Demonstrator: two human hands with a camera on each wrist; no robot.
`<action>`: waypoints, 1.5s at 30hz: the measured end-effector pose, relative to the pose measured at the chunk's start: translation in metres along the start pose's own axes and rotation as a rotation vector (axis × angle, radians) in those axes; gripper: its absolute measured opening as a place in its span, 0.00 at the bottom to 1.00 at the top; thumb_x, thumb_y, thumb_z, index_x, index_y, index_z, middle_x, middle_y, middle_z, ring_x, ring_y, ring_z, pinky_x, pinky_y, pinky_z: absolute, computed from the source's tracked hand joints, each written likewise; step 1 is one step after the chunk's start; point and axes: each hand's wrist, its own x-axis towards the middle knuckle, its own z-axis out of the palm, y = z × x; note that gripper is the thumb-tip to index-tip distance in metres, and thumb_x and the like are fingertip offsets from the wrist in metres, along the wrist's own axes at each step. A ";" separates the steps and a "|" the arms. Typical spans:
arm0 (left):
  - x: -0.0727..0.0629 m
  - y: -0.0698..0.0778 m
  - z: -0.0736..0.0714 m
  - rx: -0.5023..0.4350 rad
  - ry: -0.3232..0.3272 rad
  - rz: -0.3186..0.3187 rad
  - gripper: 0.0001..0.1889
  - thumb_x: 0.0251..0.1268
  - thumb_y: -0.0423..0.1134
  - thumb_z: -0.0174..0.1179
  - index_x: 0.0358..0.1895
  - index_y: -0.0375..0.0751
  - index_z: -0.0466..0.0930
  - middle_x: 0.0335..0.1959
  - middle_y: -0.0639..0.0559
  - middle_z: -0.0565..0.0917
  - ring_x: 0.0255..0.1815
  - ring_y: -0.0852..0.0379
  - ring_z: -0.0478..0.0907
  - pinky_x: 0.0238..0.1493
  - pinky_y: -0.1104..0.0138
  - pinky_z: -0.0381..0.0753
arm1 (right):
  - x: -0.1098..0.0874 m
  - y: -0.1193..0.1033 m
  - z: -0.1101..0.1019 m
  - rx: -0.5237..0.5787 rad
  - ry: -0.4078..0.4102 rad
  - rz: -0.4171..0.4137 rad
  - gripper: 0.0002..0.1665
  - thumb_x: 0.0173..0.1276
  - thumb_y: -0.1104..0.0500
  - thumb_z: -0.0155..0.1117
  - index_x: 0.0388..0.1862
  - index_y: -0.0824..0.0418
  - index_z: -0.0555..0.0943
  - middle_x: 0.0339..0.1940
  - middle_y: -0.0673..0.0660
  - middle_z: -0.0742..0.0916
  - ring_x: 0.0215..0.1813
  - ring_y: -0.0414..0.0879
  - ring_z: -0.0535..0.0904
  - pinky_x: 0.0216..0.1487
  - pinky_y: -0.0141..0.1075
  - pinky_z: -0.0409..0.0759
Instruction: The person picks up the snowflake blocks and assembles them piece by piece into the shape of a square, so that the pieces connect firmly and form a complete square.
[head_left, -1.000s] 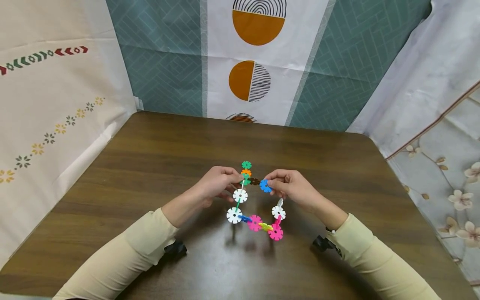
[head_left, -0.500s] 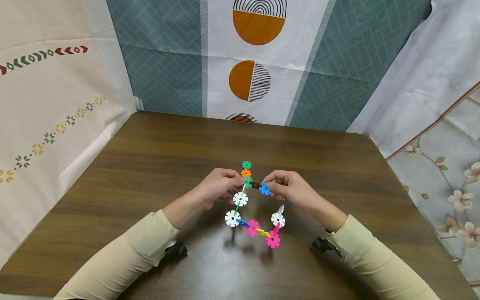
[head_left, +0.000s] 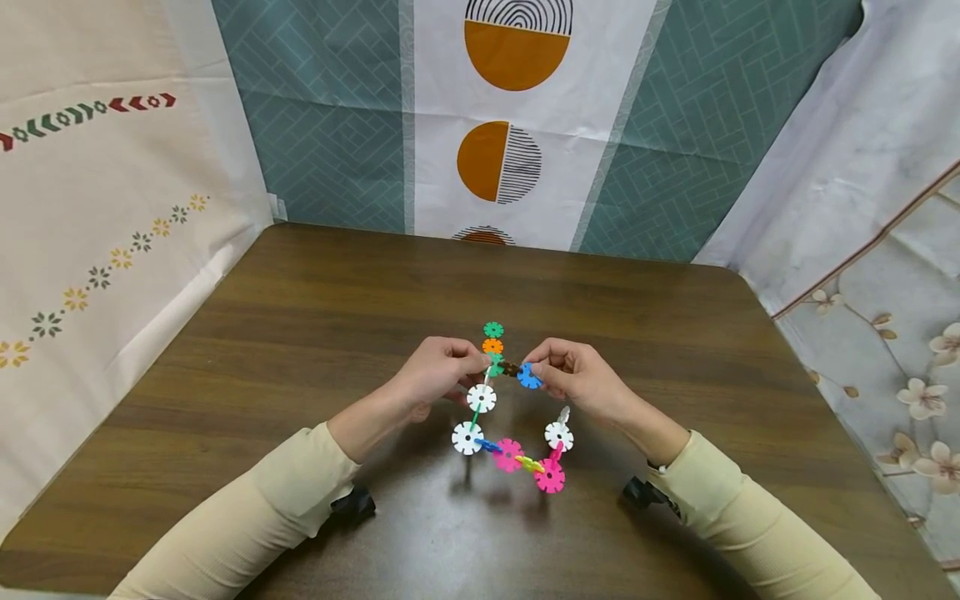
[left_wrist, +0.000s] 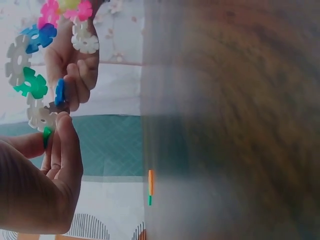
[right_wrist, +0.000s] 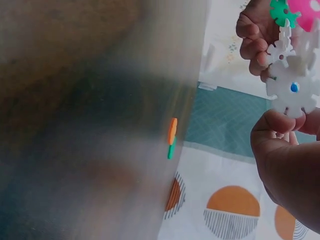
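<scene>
A curved chain of notched plastic snowflake discs hangs between the hands above the table, with a pink disc (head_left: 507, 455) at its lower part. My left hand (head_left: 438, 372) pinches a green disc (left_wrist: 47, 136) at one end of the chain. Beside that green disc sits a brown disc (head_left: 510, 368). My right hand (head_left: 581, 377) pinches a blue disc (head_left: 528, 376) right at the brown one, so they overlap in the head view. The chain's other end, with a white disc (head_left: 558, 436), hangs loose below the right hand.
An orange disc (head_left: 492, 346) and a green disc (right_wrist: 171, 149) lie on the brown wooden table (head_left: 337, 292) beyond the hands. Patterned cloths (head_left: 330, 125) hang behind and at both sides. Dark wrist devices (head_left: 352, 502) sit under the sleeves.
The blue disc in my right hand has shifted slightly left and down toward the brown disc. The chain's loose lower part has sunk a little, its white end coming away from the right hand.
</scene>
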 end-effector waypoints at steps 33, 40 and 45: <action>0.004 0.010 -0.011 0.131 -0.256 -0.022 0.16 0.75 0.49 0.58 0.50 0.39 0.83 0.47 0.44 0.84 0.45 0.40 0.84 0.38 0.51 0.86 | 0.013 -0.009 0.000 -0.115 -0.117 0.002 0.11 0.77 0.62 0.60 0.51 0.66 0.82 0.33 0.64 0.83 0.29 0.45 0.72 0.32 0.35 0.75; 0.007 0.007 -0.002 0.136 -0.348 -0.036 0.20 0.75 0.51 0.58 0.51 0.36 0.83 0.43 0.44 0.88 0.39 0.44 0.86 0.35 0.58 0.81 | 0.023 -0.009 0.010 -0.007 -0.188 -0.005 0.15 0.77 0.66 0.58 0.59 0.69 0.69 0.26 0.61 0.75 0.23 0.43 0.61 0.27 0.32 0.63; 0.005 0.004 -0.005 0.036 -0.283 -0.085 0.17 0.71 0.45 0.61 0.49 0.33 0.84 0.37 0.46 0.88 0.26 0.52 0.86 0.28 0.65 0.81 | 0.037 -0.009 0.009 -0.119 -0.191 0.008 0.11 0.80 0.60 0.56 0.52 0.66 0.76 0.27 0.61 0.77 0.25 0.49 0.67 0.28 0.35 0.69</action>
